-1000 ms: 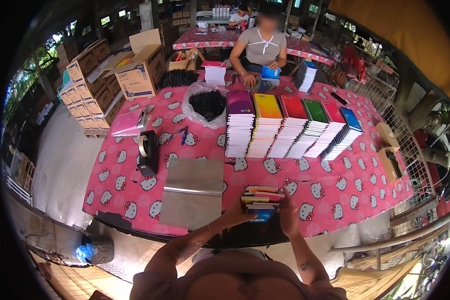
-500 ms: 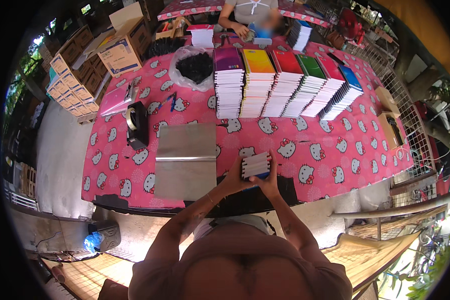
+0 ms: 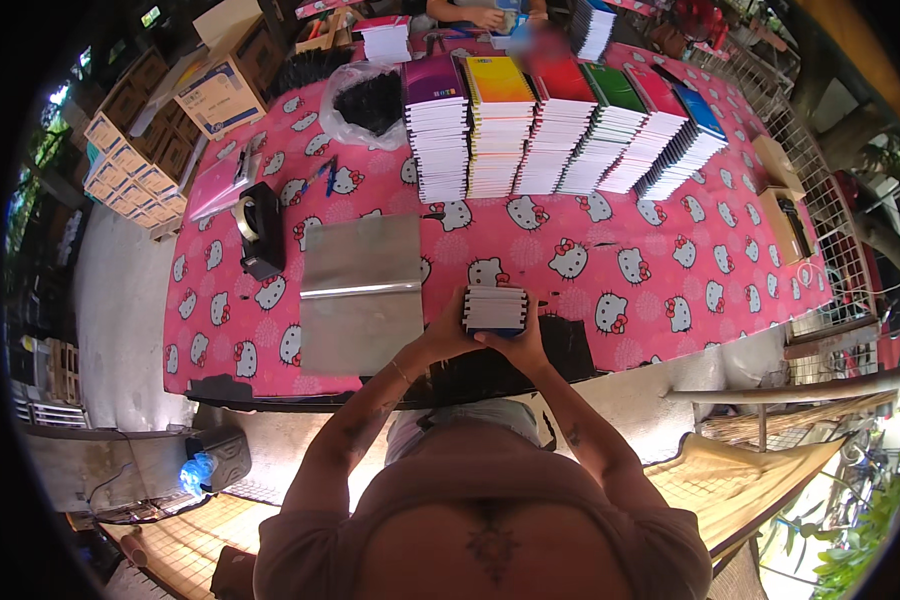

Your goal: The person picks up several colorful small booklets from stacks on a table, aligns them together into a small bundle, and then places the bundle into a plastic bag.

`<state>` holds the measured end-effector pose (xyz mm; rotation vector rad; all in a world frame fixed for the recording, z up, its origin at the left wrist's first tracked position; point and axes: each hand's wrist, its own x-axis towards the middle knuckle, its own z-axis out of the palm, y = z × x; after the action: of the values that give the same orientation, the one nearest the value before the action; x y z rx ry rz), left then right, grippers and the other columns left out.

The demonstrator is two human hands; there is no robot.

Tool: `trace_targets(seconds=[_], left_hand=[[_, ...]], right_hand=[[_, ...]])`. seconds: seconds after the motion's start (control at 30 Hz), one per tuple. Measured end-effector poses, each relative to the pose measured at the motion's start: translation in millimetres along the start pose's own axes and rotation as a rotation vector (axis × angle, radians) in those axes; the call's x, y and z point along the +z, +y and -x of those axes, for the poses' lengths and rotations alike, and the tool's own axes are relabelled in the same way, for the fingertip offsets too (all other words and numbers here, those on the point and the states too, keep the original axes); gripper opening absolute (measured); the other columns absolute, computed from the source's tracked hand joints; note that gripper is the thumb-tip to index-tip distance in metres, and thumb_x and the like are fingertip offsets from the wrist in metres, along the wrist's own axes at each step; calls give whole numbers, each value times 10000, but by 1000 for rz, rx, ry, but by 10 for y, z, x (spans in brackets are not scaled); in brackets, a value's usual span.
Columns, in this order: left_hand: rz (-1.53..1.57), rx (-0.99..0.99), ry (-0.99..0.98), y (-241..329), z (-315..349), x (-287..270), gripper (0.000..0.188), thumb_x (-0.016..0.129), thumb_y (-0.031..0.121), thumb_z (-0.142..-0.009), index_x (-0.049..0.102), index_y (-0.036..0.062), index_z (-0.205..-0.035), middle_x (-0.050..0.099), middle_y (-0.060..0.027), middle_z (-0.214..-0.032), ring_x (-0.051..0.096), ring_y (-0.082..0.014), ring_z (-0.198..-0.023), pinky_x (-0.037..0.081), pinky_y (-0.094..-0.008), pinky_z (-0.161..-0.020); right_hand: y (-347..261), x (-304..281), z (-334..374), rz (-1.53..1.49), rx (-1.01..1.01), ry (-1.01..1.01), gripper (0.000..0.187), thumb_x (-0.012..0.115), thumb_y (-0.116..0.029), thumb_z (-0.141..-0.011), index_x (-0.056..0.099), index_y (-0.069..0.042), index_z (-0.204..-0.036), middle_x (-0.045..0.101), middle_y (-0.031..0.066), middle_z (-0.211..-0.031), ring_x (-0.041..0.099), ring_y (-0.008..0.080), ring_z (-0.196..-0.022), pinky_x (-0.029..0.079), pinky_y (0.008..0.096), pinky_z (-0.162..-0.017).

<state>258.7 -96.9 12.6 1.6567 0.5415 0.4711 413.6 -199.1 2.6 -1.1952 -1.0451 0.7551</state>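
Observation:
Between my two hands, near the front edge of the table, stands a small stack of spiral notebooks [image 3: 496, 310]. White page edges and black binding rings face up, and a blue cover shows at the near side. My left hand [image 3: 450, 336] wraps the left end of the stack, while my right hand [image 3: 521, 347] grips the right end with its thumb across the near side. Left of them lies a clear plastic cover sheet [image 3: 360, 255] with a shiny crease. Beyond, tall piles of notebooks rise in a row: purple [image 3: 435, 80], yellow [image 3: 500, 80], red [image 3: 565, 85], green [image 3: 615, 90], pink [image 3: 657, 100] and blue [image 3: 700, 112].
A black tape dispenser [image 3: 260, 230], pink plastic packs [image 3: 220, 185] and a bag of black rings [image 3: 365, 105] occupy the table's left side. Cardboard boxes [image 3: 220, 100] stack beyond it. Across the table, a person's hand [image 3: 485, 18] works near more notebooks [image 3: 592, 30].
The stack has been turned level between my hands, and its page edges now face up squarely. My view has shifted, so the table sits higher in it.

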Motion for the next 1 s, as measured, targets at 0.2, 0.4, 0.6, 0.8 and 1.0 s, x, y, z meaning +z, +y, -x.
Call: trace_targets(seconds=[0.2, 0.4, 0.6, 0.8, 1.0], left_hand=[[-782, 291, 153, 1125, 70, -118, 1049, 803, 491, -763, 287, -41, -1506, 407, -278, -1465, 388, -407, -1405, 348, -529, -1124], [-1158, 389, 53, 1049, 60, 230, 1062, 737, 592, -774, 297, -48, -1499, 377, -292, -1494, 363, -425, -1409, 299, -563, -1138], [-1052, 289, -84, 822, -127, -34, 848, 795, 529, -737, 478, -15, -1304, 580, -176, -1177, 570, -350, -1110, 418, -503, -990], [-1209, 359, -104, 1013, 2, -102, 977, 788, 553, -732, 416, -37, -1416, 512, -230, -1349, 485, -377, -1290, 357, -558, -1079], [-1202, 368, -57, 944, 166, 14, 1078, 712, 607, -785, 305, -97, -1493, 339, -300, -1532, 304, -413, -1462, 230, -594, -1168]], right_hand=[[132, -95, 26, -6, 12, -33, 949, 934, -132, -657, 362, -83, -1412, 546, 126, -1300, 559, 244, -1213, 473, 394, -1025], [257, -96, 103, -62, 107, -52, 949, 915, -114, -667, 348, -103, -1428, 536, 115, -1324, 560, 234, -1212, 475, 398, -1012], [42, -46, -5, 74, 87, -49, 1018, 925, -96, -636, 322, -119, -1456, 505, 141, -1383, 555, 287, -1238, 482, 419, -1017], [-363, -28, 33, 743, -349, -15, 1009, 917, -124, -616, 388, -145, -1474, 401, 188, -1512, 522, 388, -1287, 501, 452, -1021], [-453, -113, 54, 674, -202, -131, 961, 902, -117, -658, 395, -139, -1474, 456, 174, -1480, 542, 367, -1282, 502, 421, -1021]])
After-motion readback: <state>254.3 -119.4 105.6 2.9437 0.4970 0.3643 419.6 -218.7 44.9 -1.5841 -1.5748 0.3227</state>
